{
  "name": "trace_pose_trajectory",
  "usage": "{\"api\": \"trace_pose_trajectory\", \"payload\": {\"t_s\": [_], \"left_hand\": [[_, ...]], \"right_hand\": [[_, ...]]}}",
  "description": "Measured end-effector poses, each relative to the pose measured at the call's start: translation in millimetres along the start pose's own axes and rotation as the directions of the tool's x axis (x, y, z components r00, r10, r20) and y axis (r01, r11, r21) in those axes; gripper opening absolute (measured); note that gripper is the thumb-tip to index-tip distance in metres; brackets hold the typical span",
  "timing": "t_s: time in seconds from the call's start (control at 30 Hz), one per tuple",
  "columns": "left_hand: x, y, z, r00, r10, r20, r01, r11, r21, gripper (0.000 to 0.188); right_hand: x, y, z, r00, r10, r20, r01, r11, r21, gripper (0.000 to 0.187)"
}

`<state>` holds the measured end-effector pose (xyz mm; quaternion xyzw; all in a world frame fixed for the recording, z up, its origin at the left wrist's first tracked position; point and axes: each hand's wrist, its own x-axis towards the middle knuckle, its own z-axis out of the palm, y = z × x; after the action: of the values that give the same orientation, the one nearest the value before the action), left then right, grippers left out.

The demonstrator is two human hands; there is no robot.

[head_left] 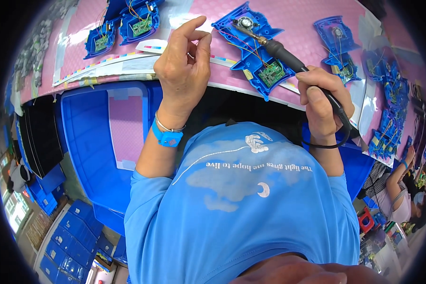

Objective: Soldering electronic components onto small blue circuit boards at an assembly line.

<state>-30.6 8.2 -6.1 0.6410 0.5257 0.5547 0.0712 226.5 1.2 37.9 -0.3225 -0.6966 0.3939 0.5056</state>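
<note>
A black soldering iron (283,53) was gripped in the closed fingers of the right hand (324,97), its tip held at the round metal part (245,22) in the far half of an open blue casing (251,56); contact could not be told. The left hand (182,68) was raised left of it, fingers half curled, any pinched item indiscernible. Similar casings (327,33) were spread left and right on the pink table (298,21).

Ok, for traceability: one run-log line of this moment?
right hand: grips soldering iron over blue housing; left hand: raised beside it; housing: green circuit board
</note>
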Motion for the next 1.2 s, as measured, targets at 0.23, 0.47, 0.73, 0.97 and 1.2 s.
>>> {"api": "trace_pose_trajectory", "payload": {"t_s": [0.23,0.47,0.73,0.97,1.2], "left_hand": [[0.1,-0.6,-0.4,1.000,0.003,0.011,-0.003,1.000,-0.009,0.032],[-0.7,-2.0,3.7,1.000,-0.002,0.005,0.002,1.000,-0.012,0.034],[1.2,-8.8,8.7,0.998,-0.060,0.007,0.060,0.996,-0.067,0.036],[7.2,2.3,-23.1,0.974,0.147,-0.173,-0.136,0.988,0.074,0.030],[21.0,-3.4,-18.2,0.821,0.512,0.254,-0.564,0.797,0.215,0.035]], "right_hand": [[0.6,3.1,5.6,0.999,0.036,0.030,-0.035,0.999,-0.024,0.025],[0.9,6.1,5.4,0.998,-0.017,0.063,0.019,0.999,-0.037,0.030],[1.3,3.7,6.5,1.000,0.008,0.022,-0.006,0.998,-0.064,0.022],[1.7,1.9,6.8,1.000,0.000,0.029,0.002,0.998,-0.067,0.022],[-1.5,0.2,2.7,0.999,0.046,0.019,-0.045,0.998,-0.048,0.022]]}}
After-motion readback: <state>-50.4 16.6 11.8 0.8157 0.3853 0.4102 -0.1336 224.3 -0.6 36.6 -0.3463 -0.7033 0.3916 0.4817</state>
